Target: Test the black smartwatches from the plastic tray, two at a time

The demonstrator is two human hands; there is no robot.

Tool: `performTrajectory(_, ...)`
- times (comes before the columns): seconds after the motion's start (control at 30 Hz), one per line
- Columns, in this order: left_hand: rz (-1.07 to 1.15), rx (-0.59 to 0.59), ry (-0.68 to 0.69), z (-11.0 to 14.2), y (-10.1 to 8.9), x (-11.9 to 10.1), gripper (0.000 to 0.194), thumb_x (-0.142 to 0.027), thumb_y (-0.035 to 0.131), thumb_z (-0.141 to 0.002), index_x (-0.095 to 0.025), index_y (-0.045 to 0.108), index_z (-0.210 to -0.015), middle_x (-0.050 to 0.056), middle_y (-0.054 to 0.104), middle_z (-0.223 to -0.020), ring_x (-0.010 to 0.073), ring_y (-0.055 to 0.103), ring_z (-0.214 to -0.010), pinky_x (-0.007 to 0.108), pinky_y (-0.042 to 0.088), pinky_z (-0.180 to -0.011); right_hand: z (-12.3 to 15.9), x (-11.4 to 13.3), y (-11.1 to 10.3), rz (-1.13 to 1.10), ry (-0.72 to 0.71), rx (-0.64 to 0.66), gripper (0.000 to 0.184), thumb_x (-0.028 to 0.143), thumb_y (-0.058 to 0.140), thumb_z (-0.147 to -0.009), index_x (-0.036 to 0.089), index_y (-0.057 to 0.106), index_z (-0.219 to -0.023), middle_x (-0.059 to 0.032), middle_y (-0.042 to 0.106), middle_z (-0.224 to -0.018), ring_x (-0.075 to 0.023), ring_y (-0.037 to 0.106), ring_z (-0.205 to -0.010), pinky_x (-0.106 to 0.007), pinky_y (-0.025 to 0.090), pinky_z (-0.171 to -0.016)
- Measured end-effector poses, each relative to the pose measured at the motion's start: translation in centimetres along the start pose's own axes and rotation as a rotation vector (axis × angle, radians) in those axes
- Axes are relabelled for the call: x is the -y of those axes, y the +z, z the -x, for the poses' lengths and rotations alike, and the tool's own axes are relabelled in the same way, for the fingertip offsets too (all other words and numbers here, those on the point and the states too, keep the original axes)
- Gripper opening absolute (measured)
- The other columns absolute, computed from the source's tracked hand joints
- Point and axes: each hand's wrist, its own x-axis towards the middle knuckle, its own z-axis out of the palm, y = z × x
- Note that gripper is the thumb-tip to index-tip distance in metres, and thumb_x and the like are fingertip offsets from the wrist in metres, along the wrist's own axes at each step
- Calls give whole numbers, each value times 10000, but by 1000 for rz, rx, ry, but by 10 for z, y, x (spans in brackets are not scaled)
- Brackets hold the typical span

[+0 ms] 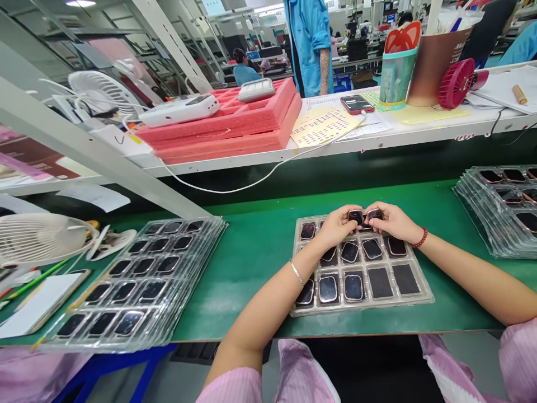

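Note:
My left hand (339,225) is closed on a small square watch case (355,216) with a dark glass face. Another such watch case (375,215) is pinched in my right hand (393,221), close beside the first. Both are held just above the back row of a clear plastic tray (403,305). Several more watch cases, like this one (353,286), sit in the tray's pockets. Two pockets at the front right hold only dark pads (380,282). My left hand and forearm hide part of the tray's left side.
Stacked trays of watch cases stand at the left (205,263) and far right (478,224) of the green table (247,280). A white fan (42,238) and notepad (42,305) lie left. The shelf above carries pink foam (268,123), a phone (356,104) and a hanging white cable (235,191).

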Motion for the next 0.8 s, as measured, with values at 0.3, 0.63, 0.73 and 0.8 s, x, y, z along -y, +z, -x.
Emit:
performTrajectory(0.3,-1,-5,6,0,1,1,435,-60,555,-703,-135,593,-1129,69,691,-967,145,681,-743,203,468,-582,0,2,-1,-33,11,16,323,149,628,-720,195,597,-1038,-35,666,-912,-155,665,-703,-239,523,-531)
performTrajectory(0.63,-5,-1,28,-1,-1,1,432,-62,554,-703,-146,601,-1124,60,696,-950,140,676,-733,203,472,-589,0,0,-1,-78,12,16,280,200,619,-780,193,631,-1059,-50,687,-936,-160,679,-731,-213,517,-494)
performTrajectory(0.73,-11,1,30,-1,-2,1,435,-61,553,-701,-151,606,-1124,59,699,-952,142,677,-735,207,475,-592,-1,0,-1,-74,17,18,262,206,617,-783,195,640,-1044,-51,689,-923,-163,677,-731,-214,513,-488)
performTrajectory(0.8,-13,6,27,0,-2,1,432,-64,552,-703,-152,609,-1122,61,700,-955,144,677,-737,207,476,-590,-1,0,-1,-72,21,17,238,231,611,-799,190,648,-1031,-54,691,-898,-157,668,-703,-219,514,-491)
